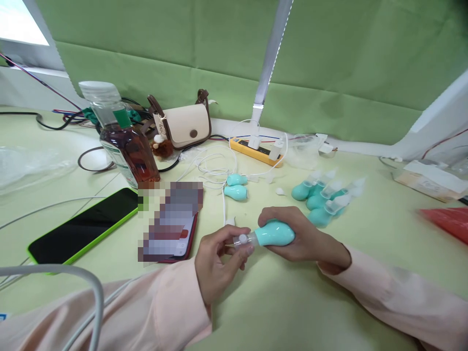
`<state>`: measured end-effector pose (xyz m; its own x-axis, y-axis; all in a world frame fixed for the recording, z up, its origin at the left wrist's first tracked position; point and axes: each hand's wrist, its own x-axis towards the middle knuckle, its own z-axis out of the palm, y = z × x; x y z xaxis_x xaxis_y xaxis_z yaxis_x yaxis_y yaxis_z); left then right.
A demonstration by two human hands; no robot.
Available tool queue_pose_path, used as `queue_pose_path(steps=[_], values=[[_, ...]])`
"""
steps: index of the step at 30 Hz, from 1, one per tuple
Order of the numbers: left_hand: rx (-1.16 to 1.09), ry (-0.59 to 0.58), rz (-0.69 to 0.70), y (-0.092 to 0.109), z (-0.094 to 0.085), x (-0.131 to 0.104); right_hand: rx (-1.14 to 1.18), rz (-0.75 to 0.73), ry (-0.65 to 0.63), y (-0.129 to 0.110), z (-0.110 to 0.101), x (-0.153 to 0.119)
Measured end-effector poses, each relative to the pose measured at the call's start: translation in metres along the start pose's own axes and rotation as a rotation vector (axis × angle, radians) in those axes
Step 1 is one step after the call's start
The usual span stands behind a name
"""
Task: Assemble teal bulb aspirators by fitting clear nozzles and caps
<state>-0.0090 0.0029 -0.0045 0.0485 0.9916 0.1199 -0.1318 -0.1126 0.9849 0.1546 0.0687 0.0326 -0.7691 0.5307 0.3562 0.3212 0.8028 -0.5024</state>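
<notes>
My right hand [296,234] is wrapped round a turquoise bulb [275,233] above the table. A clear nozzle piece [245,239] joins the bulb's left end, and my left hand [221,258] pinches it between thumb and fingers. Two turquoise bulbs [236,192] without nozzles lie beyond my hands. To the right rests a cluster of several turquoise bulbs with clear nozzles [321,214]. A small white piece [281,191] lies between the two groups.
On the left are a green-edged phone [86,226], another phone [186,239] and a bottle of brown liquid [127,151]. A bag [190,124] and yellow power strip [256,152] stand behind. A box [431,180] and red item [448,222] lie right. White cables cross the left side.
</notes>
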Motion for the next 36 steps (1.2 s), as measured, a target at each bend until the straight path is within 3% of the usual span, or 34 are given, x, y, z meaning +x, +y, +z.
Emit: queue_pose_path(steps=[9, 13, 20, 26, 31, 36], values=[[0.057, 0.047, -0.031, 0.001, 0.0, 0.004, 0.191, 0.2, 0.004, 0.002, 0.014, 0.0], [0.053, 0.014, 0.022, 0.001, 0.0, 0.002, 0.303, 0.303, 0.025, -0.002, 0.014, 0.002], [0.134, -0.012, 0.149, -0.003, -0.003, 0.003, 0.45, 0.534, -0.068, -0.008, 0.013, 0.001], [0.194, 0.013, 0.203, -0.001, -0.004, 0.003, 0.418, 0.515, -0.076, -0.013, 0.007, 0.003], [0.127, 0.069, 0.066, 0.003, -0.004, 0.003, 0.621, 0.513, -0.136, -0.017, 0.008, 0.004], [0.161, 0.036, 0.117, 0.004, -0.004, 0.003, 0.451, 0.315, -0.19, -0.015, -0.011, 0.005]])
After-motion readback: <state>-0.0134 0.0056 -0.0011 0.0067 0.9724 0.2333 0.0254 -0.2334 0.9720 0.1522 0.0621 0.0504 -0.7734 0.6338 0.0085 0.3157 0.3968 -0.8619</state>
